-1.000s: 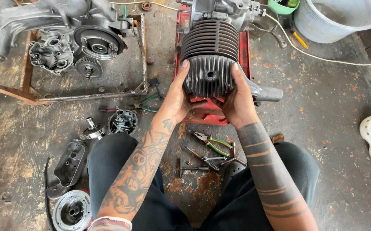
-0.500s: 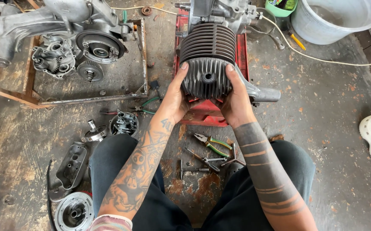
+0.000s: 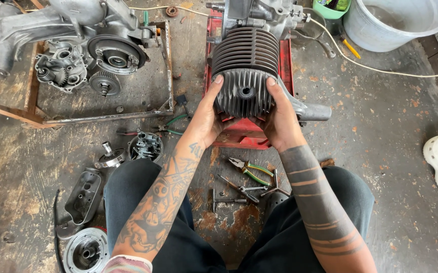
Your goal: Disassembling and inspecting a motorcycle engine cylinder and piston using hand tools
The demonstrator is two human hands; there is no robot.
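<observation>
We gripped the finned cylinder head [image 3: 244, 93] from both sides: left hand [image 3: 210, 117] and right hand [image 3: 278, 119], fingers curled onto its fins. It sat at the near end of the finned cylinder [image 3: 247, 48], over the red stand [image 3: 244, 135]. Green-handled pliers [image 3: 249, 169] lay near our knees.

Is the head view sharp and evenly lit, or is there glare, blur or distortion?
Head view: sharp, soft even daylight, no motion blur on the left hand, right hand or finned cylinder head; mild sheen on the pale tub; slight wide-angle bending at the edges.
</observation>
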